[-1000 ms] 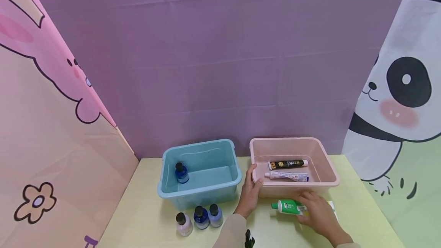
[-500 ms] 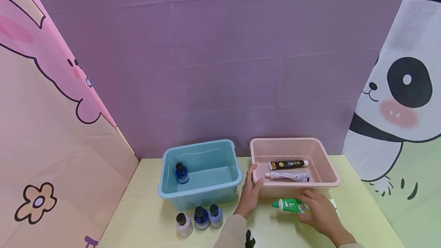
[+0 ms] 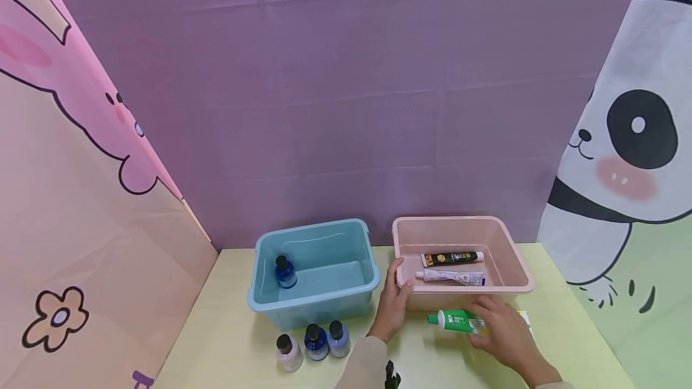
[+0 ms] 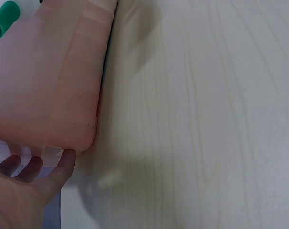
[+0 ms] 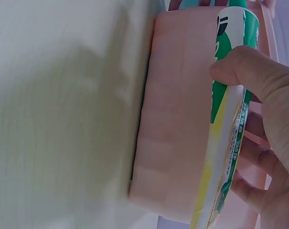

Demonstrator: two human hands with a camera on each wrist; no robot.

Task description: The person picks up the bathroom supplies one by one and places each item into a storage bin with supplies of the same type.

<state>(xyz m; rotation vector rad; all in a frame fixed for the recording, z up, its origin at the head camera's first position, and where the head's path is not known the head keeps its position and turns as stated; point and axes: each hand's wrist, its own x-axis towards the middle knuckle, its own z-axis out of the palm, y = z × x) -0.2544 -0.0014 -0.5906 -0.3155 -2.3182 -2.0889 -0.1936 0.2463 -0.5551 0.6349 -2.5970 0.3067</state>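
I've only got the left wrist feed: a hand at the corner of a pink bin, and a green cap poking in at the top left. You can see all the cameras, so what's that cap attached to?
Observer: In the right wrist view, it belongs to a green, white and yellow toothpaste tube gripped in the right hand.
Operator: Okay, and is anything inside the pink bin?
Observer: Yes, the head view shows a black tube and a mostly white tube lying in it.
Operator: What about the space to the left of it?
Observer: A light blue bin is there, with one dark blue bottle inside.
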